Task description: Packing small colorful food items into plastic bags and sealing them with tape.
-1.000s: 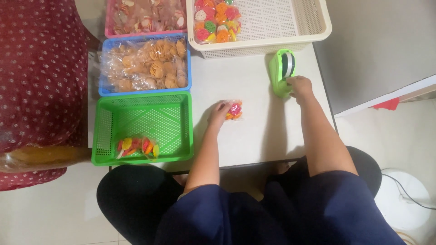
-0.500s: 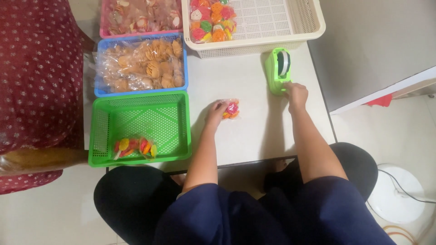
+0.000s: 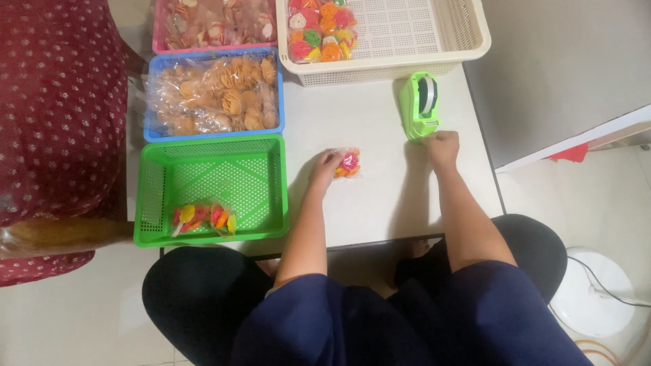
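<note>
Green tape dispenser (image 3: 420, 105) far right on white table (image 3: 380, 196), just below cream basket (image 3: 434, 41). R hand (image 3: 441, 144) closed in a narrow pinch at dispenser's near end, touching it; cannot tell if tape is held. L hand (image 3: 327, 166) curled on small clear bag of coloured sweets (image 3: 348, 163), mid-table, fingers gripping its left edge. Vs 1 s ago: R hand pulled a bit nearer along dispenser, L hand and bag much the same spot. Green basket (image 3: 210, 193) left w/ 2 finished sweet packs (image 3: 203, 217) in near corner. Blue basket (image 3: 213, 95) of tan crackers beyond it, pink basket (image 3: 210, 24) farther. Person in dotted red cloth (image 3: 57, 115) far left.
</note>
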